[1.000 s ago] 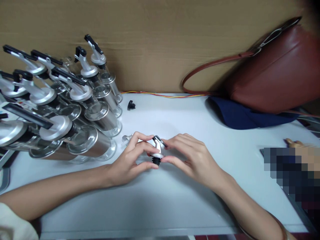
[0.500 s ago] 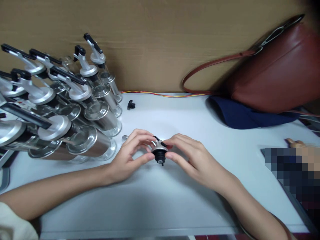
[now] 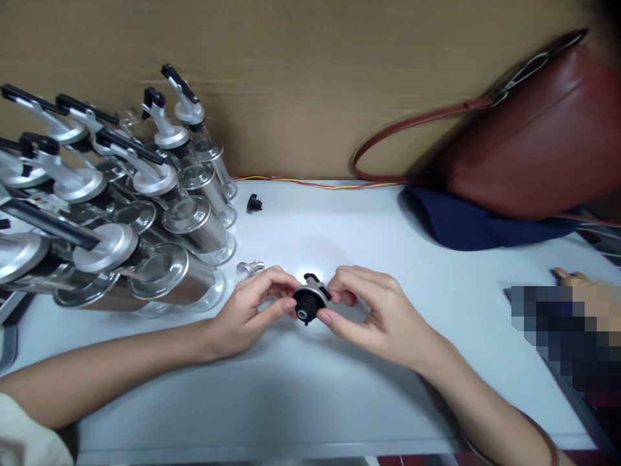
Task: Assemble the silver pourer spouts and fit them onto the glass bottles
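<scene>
A bottle pourer stopper [image 3: 309,303] with a black ribbed plug, a silver collar and a black lever is held over the middle of the white table, its plug end tilted toward me. My left hand [image 3: 252,307] pinches its left side between thumb and fingers. On the other side, my right hand [image 3: 376,310] has its thumb by the plug and its curled fingers at the lever. Just behind my left hand lies a small silver metal spout piece [image 3: 250,266]. Farther back sits a small black plug part [image 3: 254,203].
Several glass-and-steel bottles [image 3: 194,220] with lever pourers crowd the left side. A brown leather bag [image 3: 538,136] rests on dark blue cloth [image 3: 466,223] at the back right. Thin wires [image 3: 315,184] run along the cardboard wall [image 3: 291,90]. Another person's hand [image 3: 577,279] shows at far right.
The stopper has turned so its plug end faces me more, and the lever shows more clearly. My left hand has dropped slightly, uncovering more of the silver spout piece behind it.
</scene>
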Action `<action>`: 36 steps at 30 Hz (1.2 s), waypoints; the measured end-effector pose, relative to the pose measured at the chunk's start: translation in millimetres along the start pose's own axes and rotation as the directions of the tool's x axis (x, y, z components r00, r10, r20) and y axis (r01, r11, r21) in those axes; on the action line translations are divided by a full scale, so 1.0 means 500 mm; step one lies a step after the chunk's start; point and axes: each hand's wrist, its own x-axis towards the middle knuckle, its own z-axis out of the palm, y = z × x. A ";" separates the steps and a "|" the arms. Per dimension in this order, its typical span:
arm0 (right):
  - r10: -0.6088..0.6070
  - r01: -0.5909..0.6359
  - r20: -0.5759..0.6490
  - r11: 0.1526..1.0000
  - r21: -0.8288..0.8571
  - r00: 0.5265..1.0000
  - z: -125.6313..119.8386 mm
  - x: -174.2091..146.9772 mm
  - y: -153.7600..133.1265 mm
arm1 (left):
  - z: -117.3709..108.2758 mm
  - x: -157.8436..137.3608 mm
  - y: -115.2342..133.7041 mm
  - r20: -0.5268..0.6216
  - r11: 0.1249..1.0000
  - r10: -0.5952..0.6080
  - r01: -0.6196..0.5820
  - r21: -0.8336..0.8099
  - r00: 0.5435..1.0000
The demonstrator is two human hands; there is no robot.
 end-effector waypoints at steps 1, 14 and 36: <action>0.021 -0.021 -0.014 1.000 0.012 1.000 0.000 -0.002 0.000 | 0.002 -0.002 0.000 0.014 0.996 -0.046 0.046 -0.070 0.999; 0.039 -0.062 0.087 0.960 0.273 0.995 0.014 -0.001 -0.005 | 0.004 -0.007 -0.002 0.099 0.962 -0.154 0.172 -0.215 0.983; 0.067 -0.081 0.067 0.970 0.229 0.996 0.016 0.001 -0.017 | 0.005 0.000 0.007 0.145 0.998 -0.054 0.051 0.029 0.988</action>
